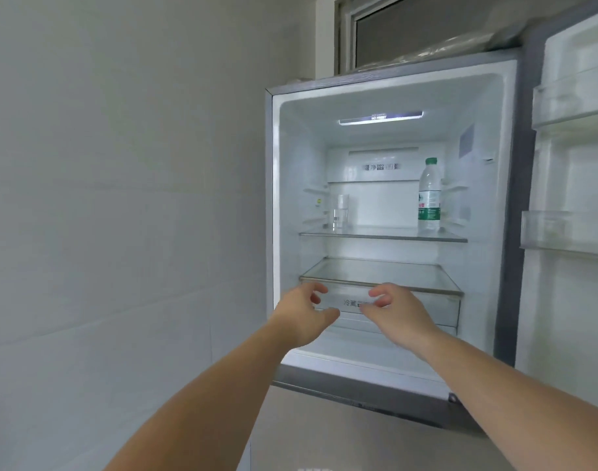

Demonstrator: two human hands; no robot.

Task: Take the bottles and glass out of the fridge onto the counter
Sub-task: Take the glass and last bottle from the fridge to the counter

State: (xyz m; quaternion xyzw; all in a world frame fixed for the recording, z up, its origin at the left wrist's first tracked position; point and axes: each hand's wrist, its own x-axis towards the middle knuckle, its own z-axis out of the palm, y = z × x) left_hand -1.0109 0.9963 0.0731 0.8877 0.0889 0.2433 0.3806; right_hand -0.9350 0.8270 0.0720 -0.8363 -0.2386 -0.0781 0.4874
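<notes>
The fridge [272, 205] stands open with its light on. On the upper glass shelf [382, 235] a clear drinking glass [340, 211] stands at the left. A clear plastic water bottle [429, 196] with a green cap and green label stands at the right of the same shelf. My left hand [304, 311] and my right hand [398, 312] are both raised in front of the lower drawer, below the second shelf. Their fingers are curled and apart, holding nothing. Both hands are well below the glass and the bottle.
The fridge door [569, 164] swings open to the right, with clear door bins. The second glass shelf [379, 277] holds nothing. A clear drawer [440, 311] with printed characters sits under it. A tiled white wall [121, 198] runs along the left. A window is above the fridge.
</notes>
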